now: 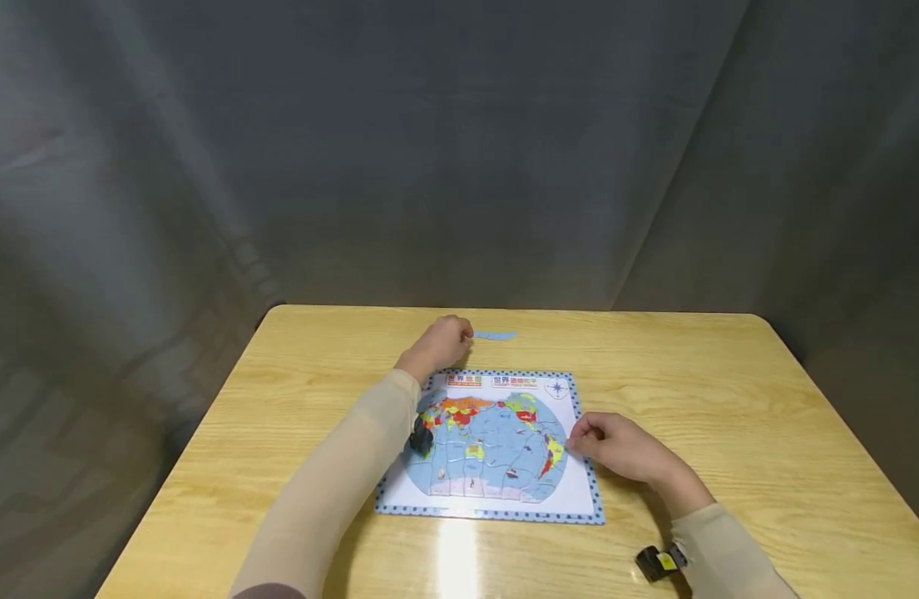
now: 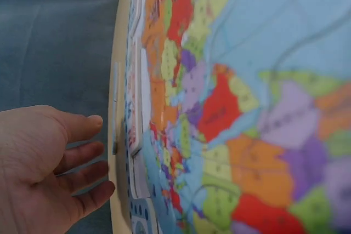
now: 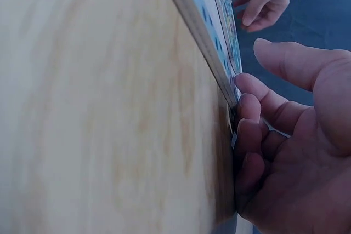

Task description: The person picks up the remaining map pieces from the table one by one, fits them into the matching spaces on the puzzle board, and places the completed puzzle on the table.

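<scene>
A world map jigsaw puzzle (image 1: pixel 496 441) lies on the table, its white board bordered with blue dots. Beyond its far edge is a thin, flat light-blue piece (image 1: pixel 496 335), seen edge-on in the left wrist view as a narrow strip (image 2: pixel 115 110). My left hand (image 1: pixel 442 339) is beside that piece; its fingers (image 2: pixel 88 157) are loosely bent with nothing between them. At the board's right edge rests my right hand (image 1: pixel 616 445). In the right wrist view its index fingertip (image 3: pixel 241 80) is right at the board's edge, the thumb (image 3: pixel 296 61) lifted apart, and the other fingers loosely curled.
The wooden table (image 1: pixel 728 399) extends on both sides of the board. A dark grey curtain (image 1: pixel 459 166) hangs behind it. Small black wrist cameras sit on both arms; the right one (image 1: pixel 657 563) is just above the table.
</scene>
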The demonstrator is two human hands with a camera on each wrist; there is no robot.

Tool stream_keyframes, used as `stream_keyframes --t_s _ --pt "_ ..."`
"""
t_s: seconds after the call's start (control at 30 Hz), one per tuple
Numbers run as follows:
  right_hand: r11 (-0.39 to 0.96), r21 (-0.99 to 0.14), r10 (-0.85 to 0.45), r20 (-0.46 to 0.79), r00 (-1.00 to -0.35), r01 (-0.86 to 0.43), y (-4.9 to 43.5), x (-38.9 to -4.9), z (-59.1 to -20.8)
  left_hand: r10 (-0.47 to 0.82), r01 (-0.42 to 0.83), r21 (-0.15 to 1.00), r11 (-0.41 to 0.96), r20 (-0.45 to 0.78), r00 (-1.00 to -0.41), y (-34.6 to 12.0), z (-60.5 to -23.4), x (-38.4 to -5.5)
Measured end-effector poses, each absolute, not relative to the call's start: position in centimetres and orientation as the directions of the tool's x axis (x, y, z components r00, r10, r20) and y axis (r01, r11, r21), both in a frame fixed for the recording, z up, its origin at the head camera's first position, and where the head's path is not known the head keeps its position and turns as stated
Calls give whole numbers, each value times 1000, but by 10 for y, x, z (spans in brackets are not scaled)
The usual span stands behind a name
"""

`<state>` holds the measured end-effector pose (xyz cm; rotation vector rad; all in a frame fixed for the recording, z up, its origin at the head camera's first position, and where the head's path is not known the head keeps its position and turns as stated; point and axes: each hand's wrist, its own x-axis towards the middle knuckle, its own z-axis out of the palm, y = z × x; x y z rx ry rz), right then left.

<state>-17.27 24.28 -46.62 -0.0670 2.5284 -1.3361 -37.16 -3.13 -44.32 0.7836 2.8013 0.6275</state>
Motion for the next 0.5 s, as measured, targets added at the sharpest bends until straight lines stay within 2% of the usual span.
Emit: stream_keyframes --t_s 0.3,0.5 --pt "576 -815 -186 -204 -961 62 235 -166 -461 507 467 382 797 -6 -862 -33 -448 -379" --pt "585 -809 -189 -211 -959 63 233 -164 -462 494 448 356 820 -44 -869 -33 -446 -382"
